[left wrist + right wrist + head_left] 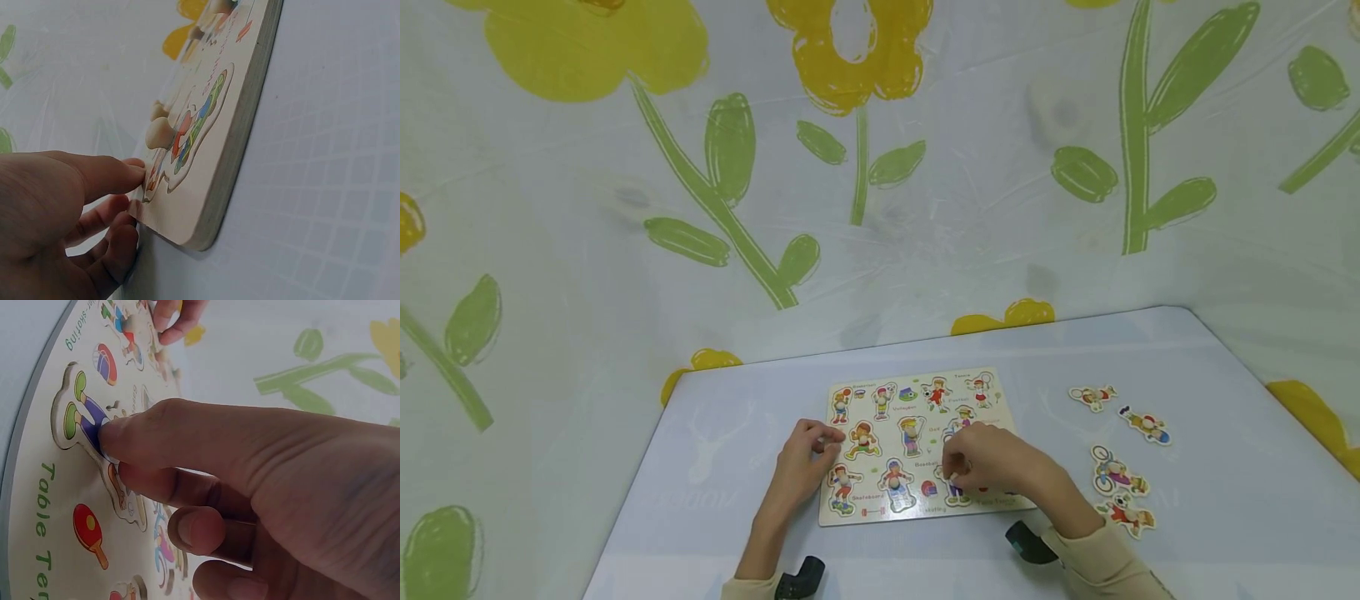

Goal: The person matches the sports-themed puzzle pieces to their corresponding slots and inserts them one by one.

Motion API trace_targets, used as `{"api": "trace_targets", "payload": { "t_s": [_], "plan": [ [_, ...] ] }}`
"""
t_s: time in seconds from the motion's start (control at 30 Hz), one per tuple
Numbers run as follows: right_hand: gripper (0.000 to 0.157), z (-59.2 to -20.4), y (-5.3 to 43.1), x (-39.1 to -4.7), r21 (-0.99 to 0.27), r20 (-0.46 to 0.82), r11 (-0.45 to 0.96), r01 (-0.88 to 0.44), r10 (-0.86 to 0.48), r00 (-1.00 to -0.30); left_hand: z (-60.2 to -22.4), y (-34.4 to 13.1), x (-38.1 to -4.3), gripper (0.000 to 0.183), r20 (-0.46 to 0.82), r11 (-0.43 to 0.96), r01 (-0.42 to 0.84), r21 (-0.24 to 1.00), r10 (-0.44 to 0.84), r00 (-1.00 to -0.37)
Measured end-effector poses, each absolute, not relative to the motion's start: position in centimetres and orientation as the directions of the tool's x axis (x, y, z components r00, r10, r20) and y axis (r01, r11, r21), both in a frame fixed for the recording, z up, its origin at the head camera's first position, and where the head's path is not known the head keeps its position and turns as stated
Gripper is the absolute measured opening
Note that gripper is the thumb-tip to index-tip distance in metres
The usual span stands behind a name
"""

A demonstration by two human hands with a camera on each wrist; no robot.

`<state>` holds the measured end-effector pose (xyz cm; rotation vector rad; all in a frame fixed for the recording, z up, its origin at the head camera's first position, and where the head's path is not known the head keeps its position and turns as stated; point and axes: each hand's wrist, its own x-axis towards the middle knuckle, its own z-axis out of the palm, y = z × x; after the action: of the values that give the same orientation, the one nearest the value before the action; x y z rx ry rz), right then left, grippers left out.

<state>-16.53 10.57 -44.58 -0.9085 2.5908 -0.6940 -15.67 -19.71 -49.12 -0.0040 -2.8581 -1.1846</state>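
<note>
A wooden knob puzzle board (891, 433) with sports figures lies on the table, several figures seated in its cut-outs. At its left edge, my left hand (805, 462) pinches the rim between thumb and fingers, beside the skateboard figure (199, 122). My right hand (206, 456) is over the bottom row towards the right. Its thumb and index finger pinch a figure piece with purple trousers and green shoes (94, 422), which lies in or right over its cut-out by the "Table Tennis" label. Those fingers hide the piece's knob and upper part.
Right of the board lie several loose figure pieces: one at the back (1093, 398), one by it (1144, 425), a cyclist (1116, 475) and a red-clad figure (1126, 515). A flower-patterned curtain (962, 250) hangs behind the white table (737, 467).
</note>
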Motion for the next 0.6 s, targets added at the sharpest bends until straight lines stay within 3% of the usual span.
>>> {"api": "trace_targets", "payload": {
  "t_s": [0.6],
  "plan": [
    [0.009,-44.5,9.4,-15.4,-0.462,-0.158,0.785,-0.413,-0.532,-0.832,-49.5,-19.6,-15.7,0.011,0.047,0.712,0.011,0.702,-0.03,-0.998]
  ]
}}
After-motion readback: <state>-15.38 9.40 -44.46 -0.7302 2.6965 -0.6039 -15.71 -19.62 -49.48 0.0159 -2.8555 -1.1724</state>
